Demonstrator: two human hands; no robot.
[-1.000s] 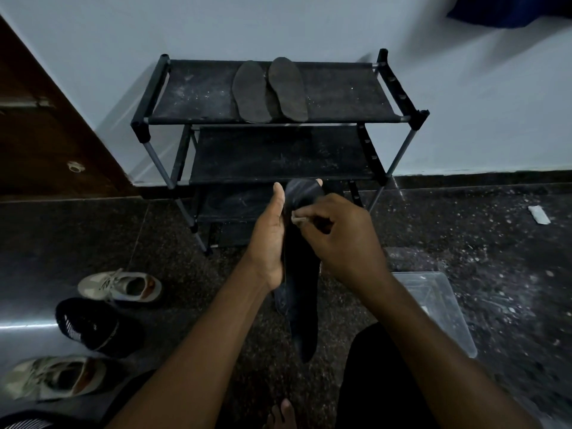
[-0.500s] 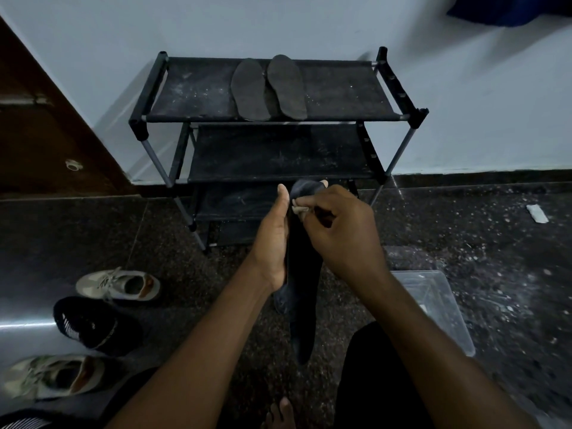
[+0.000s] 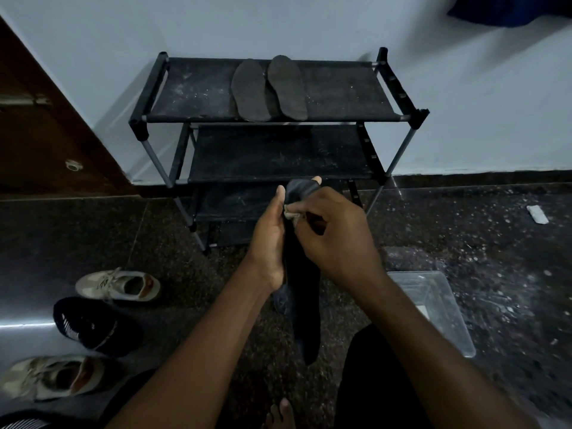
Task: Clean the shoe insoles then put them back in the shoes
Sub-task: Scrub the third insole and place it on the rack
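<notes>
My left hand point(image 3: 268, 239) grips a long black insole point(image 3: 303, 305) from its left side, fingertips showing past the top edge. My right hand point(image 3: 334, 239) pinches a small pale cloth point(image 3: 291, 213) against the insole's upper part. The insole hangs down toward the floor. Two dark insoles point(image 3: 269, 88) lie side by side on the top shelf of the black shoe rack point(image 3: 148, 97). On the floor at left stand a beige sneaker point(image 3: 119, 284), a black sneaker point(image 3: 89, 325) and another beige sneaker point(image 3: 52, 377).
A clear plastic container point(image 3: 439, 308) sits on the dark speckled floor at right, by my knee. A small white scrap point(image 3: 537, 214) lies far right. A brown door point(image 3: 46, 134) stands left of the rack, a white wall behind it. My bare toes point(image 3: 278, 416) show below.
My right hand with the cloth has shifted slightly up the insole toward its top end. The left hand holds the insole in about the same place.
</notes>
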